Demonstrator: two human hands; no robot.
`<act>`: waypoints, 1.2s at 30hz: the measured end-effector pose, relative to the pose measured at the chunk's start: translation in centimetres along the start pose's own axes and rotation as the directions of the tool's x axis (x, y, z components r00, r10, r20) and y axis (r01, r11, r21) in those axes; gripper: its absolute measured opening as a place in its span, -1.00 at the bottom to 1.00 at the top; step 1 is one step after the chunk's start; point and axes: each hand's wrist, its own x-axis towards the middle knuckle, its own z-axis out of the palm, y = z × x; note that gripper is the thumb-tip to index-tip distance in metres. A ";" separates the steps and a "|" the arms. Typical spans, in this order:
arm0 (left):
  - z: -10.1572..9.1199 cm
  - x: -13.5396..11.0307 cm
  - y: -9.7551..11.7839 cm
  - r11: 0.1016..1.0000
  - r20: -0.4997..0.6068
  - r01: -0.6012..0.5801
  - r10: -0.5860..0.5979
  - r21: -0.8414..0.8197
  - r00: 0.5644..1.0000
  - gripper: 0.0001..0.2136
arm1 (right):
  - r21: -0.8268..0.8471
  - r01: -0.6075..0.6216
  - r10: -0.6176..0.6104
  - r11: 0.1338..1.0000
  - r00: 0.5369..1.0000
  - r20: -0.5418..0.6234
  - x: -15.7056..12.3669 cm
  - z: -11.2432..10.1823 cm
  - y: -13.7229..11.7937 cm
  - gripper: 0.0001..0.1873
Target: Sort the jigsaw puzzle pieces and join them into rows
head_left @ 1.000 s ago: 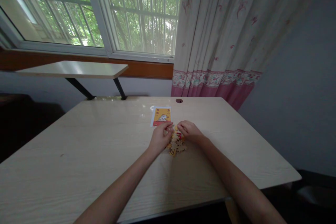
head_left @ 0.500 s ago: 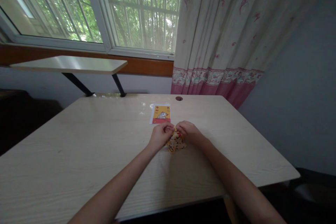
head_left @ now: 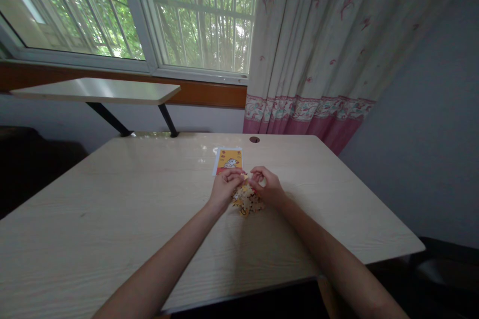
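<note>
A small heap of jigsaw puzzle pieces [head_left: 247, 203], mostly pale with some yellow and red, lies on the table between my hands. My left hand [head_left: 225, 187] is at the heap's upper left, its thumb and fingers pinched on a yellowish puzzle piece [head_left: 245, 177]. Over the right side of the heap, my right hand [head_left: 268, 187] is closed with curled fingers, its fingertips close to that piece. Whatever it may hold is too small to make out. Just beyond my left hand lies a picture card [head_left: 229, 158] with a white animal on yellow and red; my fingers cover its lower edge.
The pale wooden table [head_left: 157, 199] reaches to the wall under the window. A raised shelf [head_left: 101, 90] on black legs stands at its back left. A round cable hole [head_left: 255, 139] is near the back edge. A curtain [head_left: 307, 60] hangs behind.
My hands have moved slightly apart, the left one a little leftward. A yellowish piece now shows at the left fingertips, and the right fingers have curled more openly into view.
</note>
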 end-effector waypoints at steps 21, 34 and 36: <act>-0.4 0.2 -0.3 1.000 0.021 0.026 -0.026 -0.008 0.999 -0.71 | -0.180 0.104 -0.113 0.978 0.993 -0.038 0.0 0.0 -0.8 -0.83; -0.2 0.0 0.3 0.993 0.047 -0.093 0.090 0.067 0.995 -0.73 | -0.167 0.072 -0.086 0.983 0.993 -0.082 0.1 -0.4 -0.6 -0.79; -0.1 -0.1 0.5 0.988 0.046 -0.120 0.116 0.095 0.992 -0.74 | -0.168 0.083 -0.098 0.982 0.992 -0.082 0.1 -0.4 -0.7 -0.79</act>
